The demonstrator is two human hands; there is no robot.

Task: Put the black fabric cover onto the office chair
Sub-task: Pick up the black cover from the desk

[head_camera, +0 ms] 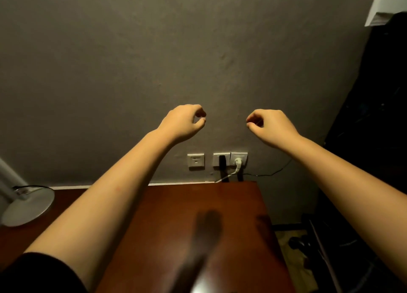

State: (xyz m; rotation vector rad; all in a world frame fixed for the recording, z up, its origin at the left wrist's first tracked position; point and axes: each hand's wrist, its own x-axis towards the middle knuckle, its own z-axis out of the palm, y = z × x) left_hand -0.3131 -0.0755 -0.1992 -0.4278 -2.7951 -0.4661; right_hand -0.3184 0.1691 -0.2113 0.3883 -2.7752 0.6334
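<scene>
Head-worn view forward, toward wall [154, 50] over desk [229, 201].

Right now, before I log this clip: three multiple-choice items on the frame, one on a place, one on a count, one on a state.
1. Where does the lamp base stand? A) on the table, at its left B) on the floor C) on a shelf
2. How many socket plates are on the wall? A) one B) three C) five
3. How are the left hand and right hand? A) flat on the table B) gripping a cloth C) raised, fingers curled, holding nothing
Key: 1A, its disc rests on the wood; 2B, three white plates in a row; 3C, both are up before the wall, nothing in them.
</scene>
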